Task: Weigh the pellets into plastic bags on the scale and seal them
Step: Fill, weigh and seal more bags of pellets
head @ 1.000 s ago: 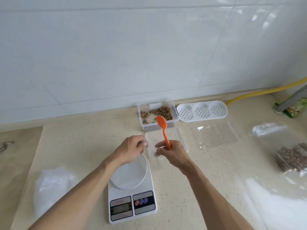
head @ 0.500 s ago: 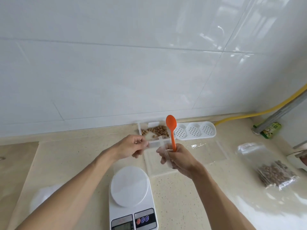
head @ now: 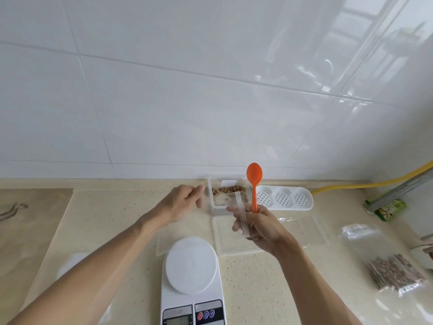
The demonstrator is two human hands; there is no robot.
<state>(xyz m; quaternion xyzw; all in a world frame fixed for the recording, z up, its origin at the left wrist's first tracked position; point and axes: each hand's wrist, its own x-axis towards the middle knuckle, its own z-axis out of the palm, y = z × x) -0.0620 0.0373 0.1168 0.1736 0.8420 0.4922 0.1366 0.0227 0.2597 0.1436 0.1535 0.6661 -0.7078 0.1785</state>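
My left hand [head: 185, 202] pinches one edge of a clear plastic bag [head: 241, 215], held in the air just beyond the white scale [head: 191, 273]. My right hand [head: 260, 228] pinches the bag's other edge and also grips an orange spoon [head: 254, 184], bowl pointing up. The bag looks empty. Behind the hands, a clear container [head: 228, 190] against the wall holds brown pellets. The scale's round platter is bare.
The container's clear lid [head: 234, 240] lies right of the scale, with flat empty bags [head: 302, 228] beside it. A filled pellet bag [head: 396, 273] sits far right. A white perforated tray [head: 283, 198], a yellow hose [head: 351, 185] and a green packet [head: 390, 209] line the wall.
Both hands lifted the bag off the counter and moved apart, stretching its mouth. The spoon now stands more upright. The camera tilted up toward the wall.
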